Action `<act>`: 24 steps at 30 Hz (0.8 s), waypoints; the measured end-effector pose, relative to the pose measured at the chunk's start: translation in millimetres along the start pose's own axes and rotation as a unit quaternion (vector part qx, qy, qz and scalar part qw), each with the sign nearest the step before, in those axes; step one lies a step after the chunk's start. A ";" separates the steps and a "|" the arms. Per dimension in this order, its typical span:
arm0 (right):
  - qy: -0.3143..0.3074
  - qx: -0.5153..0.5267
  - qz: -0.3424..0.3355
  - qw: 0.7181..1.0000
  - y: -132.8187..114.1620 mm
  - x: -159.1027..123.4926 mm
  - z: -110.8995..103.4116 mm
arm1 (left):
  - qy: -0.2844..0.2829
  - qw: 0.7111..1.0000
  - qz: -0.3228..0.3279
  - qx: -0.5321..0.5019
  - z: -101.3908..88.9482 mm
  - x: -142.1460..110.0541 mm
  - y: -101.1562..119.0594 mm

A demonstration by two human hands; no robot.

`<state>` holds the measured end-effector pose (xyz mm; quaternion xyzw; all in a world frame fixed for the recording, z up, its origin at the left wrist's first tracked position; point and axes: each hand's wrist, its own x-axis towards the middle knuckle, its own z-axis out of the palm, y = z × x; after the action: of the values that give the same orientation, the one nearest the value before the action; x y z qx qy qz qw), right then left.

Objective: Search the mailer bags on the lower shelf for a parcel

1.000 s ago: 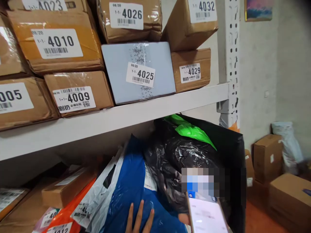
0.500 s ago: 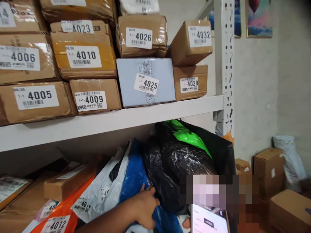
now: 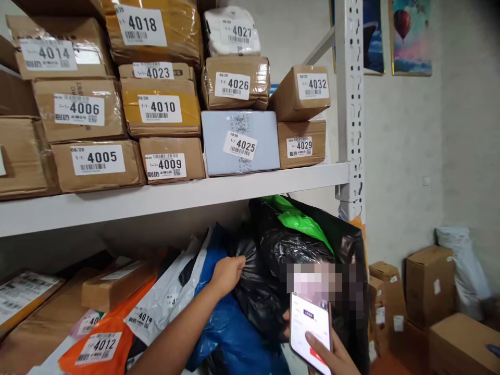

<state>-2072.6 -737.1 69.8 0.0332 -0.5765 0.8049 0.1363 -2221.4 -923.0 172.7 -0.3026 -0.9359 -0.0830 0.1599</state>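
Observation:
My left hand [image 3: 228,275] reaches onto the lower shelf, its fingers closed on the gathered plastic of a black plastic bag [image 3: 255,297]. Beneath that wrist lies a blue plastic mailer [image 3: 238,325]. White mailers [image 3: 156,299] and an orange mailer [image 3: 91,346] labelled 4012 lean to the left of my forearm. At lower right my right hand [image 3: 330,351] holds a smartphone [image 3: 310,325] with its screen lit, the thumb lying over the screen. The phone's top and the area around it are blurred out.
Labelled cardboard boxes [image 3: 170,114] and a pale blue box [image 3: 240,122] are stacked on the upper shelf [image 3: 187,192]. A white perforated post [image 3: 350,104] stands at right. More boxes [image 3: 429,284] and a white sack [image 3: 461,271] are on the floor beyond.
My left hand has moved up from the blue mailer and closed on the black bag. The phone has come further into view, and the camera has turned left and up.

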 end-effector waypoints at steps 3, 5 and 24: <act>-0.014 0.010 -0.024 1.000 -21.2 12.3 -3.8 | -0.006 0.999 0.036 0.001 -6.3 -21.0 -12.7; -0.022 0.033 -0.030 0.999 -31.5 17.6 -7.1 | 0.004 1.000 0.016 0.008 -9.9 -25.0 -17.4; -0.068 -0.087 -0.058 0.992 -22.6 49.4 -5.9 | -0.042 0.995 0.076 0.041 30.9 -34.8 75.6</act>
<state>-2113.6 -715.9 99.1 0.1090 -0.6494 0.7384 0.1456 -2157.6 -873.3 136.1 -0.3697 -0.9186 -0.0191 0.1386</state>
